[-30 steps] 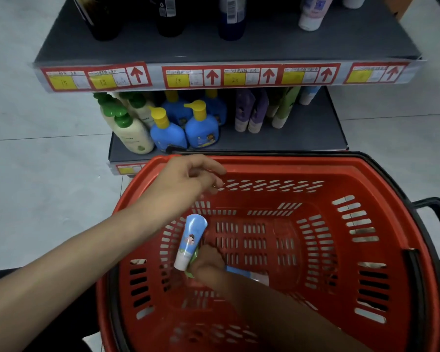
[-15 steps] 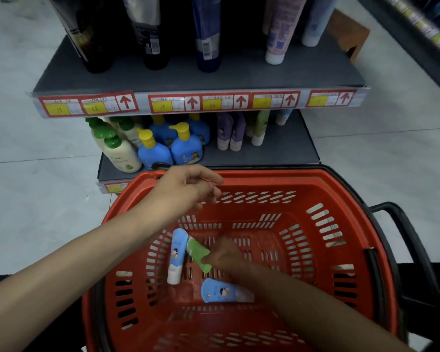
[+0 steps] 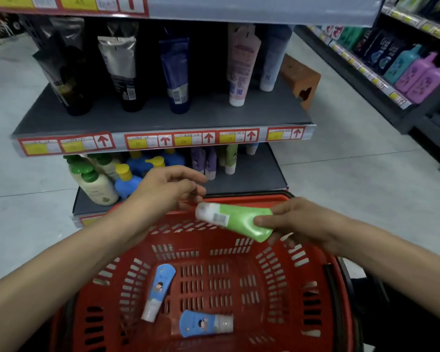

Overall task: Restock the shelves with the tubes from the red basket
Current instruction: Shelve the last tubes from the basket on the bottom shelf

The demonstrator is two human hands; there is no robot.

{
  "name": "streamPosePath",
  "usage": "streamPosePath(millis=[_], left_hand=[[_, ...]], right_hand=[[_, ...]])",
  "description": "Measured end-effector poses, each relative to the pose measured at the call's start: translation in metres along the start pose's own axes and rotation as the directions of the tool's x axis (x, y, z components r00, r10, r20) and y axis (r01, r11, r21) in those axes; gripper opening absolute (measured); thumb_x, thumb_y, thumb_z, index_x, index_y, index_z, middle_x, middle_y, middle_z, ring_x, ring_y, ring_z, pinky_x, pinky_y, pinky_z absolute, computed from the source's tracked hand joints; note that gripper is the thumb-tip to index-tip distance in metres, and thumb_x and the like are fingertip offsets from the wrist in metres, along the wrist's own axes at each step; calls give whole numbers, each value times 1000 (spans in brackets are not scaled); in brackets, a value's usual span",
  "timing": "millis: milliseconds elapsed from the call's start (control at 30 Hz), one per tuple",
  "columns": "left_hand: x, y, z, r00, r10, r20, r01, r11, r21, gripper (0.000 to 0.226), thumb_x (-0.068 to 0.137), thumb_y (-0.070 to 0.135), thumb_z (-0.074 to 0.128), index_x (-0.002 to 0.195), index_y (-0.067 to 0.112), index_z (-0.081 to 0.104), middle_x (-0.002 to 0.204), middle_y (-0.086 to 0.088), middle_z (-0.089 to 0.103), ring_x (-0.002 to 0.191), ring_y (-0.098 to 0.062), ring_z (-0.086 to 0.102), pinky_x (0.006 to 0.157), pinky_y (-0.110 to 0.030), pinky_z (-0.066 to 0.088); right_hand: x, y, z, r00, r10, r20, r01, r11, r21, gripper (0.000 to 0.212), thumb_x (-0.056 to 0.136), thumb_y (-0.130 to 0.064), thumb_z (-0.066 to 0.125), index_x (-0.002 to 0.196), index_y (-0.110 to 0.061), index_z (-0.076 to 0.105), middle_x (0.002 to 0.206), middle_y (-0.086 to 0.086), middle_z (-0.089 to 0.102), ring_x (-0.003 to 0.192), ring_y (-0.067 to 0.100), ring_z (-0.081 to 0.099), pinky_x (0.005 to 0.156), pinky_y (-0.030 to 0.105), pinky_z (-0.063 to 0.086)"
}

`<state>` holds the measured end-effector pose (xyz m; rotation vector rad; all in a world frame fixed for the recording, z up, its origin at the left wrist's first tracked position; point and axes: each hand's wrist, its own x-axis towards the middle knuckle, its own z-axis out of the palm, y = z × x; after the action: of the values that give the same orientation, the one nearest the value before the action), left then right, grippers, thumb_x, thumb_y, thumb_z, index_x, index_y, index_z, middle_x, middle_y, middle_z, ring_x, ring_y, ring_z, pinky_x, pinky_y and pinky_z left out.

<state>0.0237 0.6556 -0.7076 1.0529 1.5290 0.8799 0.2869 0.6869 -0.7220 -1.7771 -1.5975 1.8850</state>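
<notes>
My right hand (image 3: 296, 221) pinches the crimped end of a green tube (image 3: 235, 220) and holds it sideways above the far rim of the red basket (image 3: 277, 270), its white cap pointing left. My left hand (image 3: 169, 188) hovers just left of that cap with loosely curled fingers and holds nothing. Two blue tubes lie on the basket floor: one (image 3: 159, 290) slanted at the left, the other (image 3: 205, 323) lying crosswise nearer to me. On the bottom shelf (image 3: 259, 171) behind the basket stand purple tubes (image 3: 205, 161) and a green tube (image 3: 230, 158).
Pump bottles, cream with green caps (image 3: 97, 181) and blue with yellow caps (image 3: 127, 180), fill the bottom shelf's left side. The middle shelf (image 3: 163, 118) carries tall dark, blue and pink tubes. Another shelf unit (image 3: 404, 69) with bottles runs along the right. An orange stool (image 3: 300, 80) stands behind.
My right hand has lifted the green tube out of the basket up to rim height. The view has tilted up toward the shelves. My left hand stays over the far rim.
</notes>
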Motion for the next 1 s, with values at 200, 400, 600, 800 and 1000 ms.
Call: streamPosePath(millis=[200,400,600,800,1000], left_hand=[[4,7,2,999,-40,-32,39,999,-28,27,103,4,50,107,13,75,95,-8,79,95,-26,76,89,-40,59],[5,8,5,998,-50,-30,50,999,-4,25,103,6,52,106,15,75,95,-6,80,93,-23,77,90,-38,60],[9,5,8,997,-74,-18,74,997,10,25,103,6,51,106,16,75,94,-5,80,92,-22,77,90,-39,58],[17,-2,8,995,-96,3,96,995,17,26,102,4,51,104,15,74,93,-7,79,84,-18,75,86,-35,59],[27,-6,7,994,-105,-1,105,991,80,26,102,5,51,102,19,74,90,0,79,92,-22,75,93,-42,56]], right_hand=[[-8,-14,-39,994,-80,-76,91,982,167,27,91,-22,71,112,-5,74,97,12,79,69,11,72,44,16,46],[22,-17,-53,955,-141,-262,154,988,29,20,94,-21,71,105,-6,76,70,4,72,53,7,59,44,17,40],[83,-22,-62,834,-307,-458,102,902,-419,20,95,-28,70,91,-10,75,65,6,69,41,7,54,43,21,39],[163,-28,-56,759,-563,-329,43,546,-836,18,98,-26,66,93,-11,74,79,1,66,73,17,64,66,32,48],[212,-37,-45,772,-600,-209,45,380,-924,16,97,-17,60,95,-8,73,96,14,69,88,33,66,76,41,55]])
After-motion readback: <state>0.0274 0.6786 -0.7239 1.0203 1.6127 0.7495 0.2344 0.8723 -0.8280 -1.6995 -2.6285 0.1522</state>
